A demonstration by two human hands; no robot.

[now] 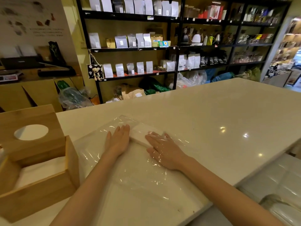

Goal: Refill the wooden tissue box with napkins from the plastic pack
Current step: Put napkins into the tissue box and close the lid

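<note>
A clear plastic pack lies flat on the white counter in front of me. A stack of white napkins sits inside it at its far end. My left hand rests flat on top of the plastic, just left of the stack. My right hand is inside the pack under the film, fingers stretched onto the napkins. At the left stands the wooden tissue box, open, with white napkins in it. Its lid, with an oval hole, leans upright behind it.
The counter's near edge runs diagonally at the right, with white packs stacked below it. Black shelves of bags and kettles stand behind the counter. Plastic bags lie on the floor beyond.
</note>
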